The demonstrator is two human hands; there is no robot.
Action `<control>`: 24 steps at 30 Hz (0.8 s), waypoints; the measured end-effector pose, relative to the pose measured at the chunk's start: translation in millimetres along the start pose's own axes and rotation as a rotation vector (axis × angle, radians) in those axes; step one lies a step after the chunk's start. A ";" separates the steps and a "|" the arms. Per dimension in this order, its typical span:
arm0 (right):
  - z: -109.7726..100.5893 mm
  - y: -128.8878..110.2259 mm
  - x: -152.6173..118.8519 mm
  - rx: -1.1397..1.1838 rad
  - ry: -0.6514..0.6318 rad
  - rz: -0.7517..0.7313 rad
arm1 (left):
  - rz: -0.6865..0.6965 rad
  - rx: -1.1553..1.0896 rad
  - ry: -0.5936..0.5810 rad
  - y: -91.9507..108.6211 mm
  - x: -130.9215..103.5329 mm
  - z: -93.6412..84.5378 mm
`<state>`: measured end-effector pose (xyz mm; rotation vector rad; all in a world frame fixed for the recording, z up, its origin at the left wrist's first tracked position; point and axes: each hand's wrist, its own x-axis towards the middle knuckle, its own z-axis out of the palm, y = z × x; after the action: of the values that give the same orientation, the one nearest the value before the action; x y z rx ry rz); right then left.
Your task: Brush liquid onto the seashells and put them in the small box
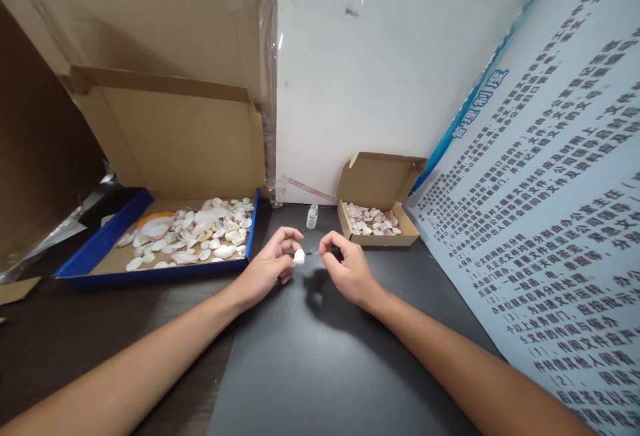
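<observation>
A small white shell (299, 257) is pinched between the thumb and fingers of my left hand (273, 259), above the dark mat. Facing it, my right hand (349, 268) has its thumb and forefinger closed on a thin dark-tipped brush (311, 253), whose tip points left toward the shell. Whether the tip touches the shell is too small to tell. Just behind both hands stands a small clear bottle (312, 217) with a whitish label, upright on the mat (290, 369).
At the left, an open blue-edged box (100, 239) holds several shells. A smaller open cardboard box (390, 241) with shells sits at the back right. A white panel (400, 56) rises behind, and a printed sheet (540, 223) leans along the right side.
</observation>
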<state>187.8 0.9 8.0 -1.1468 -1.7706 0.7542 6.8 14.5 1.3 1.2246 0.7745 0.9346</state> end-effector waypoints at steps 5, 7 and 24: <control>-1.2 -2.8 -1.3 0.066 0.018 -0.047 | -0.017 -0.012 0.011 -0.3 -0.1 0.5; -1.0 -3.9 -2.1 0.070 -0.022 -0.060 | -0.025 -0.026 0.015 -0.2 -0.5 0.4; 3.3 5.2 -3.7 -0.040 0.069 -0.250 | -0.240 -0.348 -0.269 7.8 -8.9 4.8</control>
<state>187.7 -0.5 1.0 -0.9431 -1.8348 0.5262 5.8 5.1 9.9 0.9050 0.5050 0.6572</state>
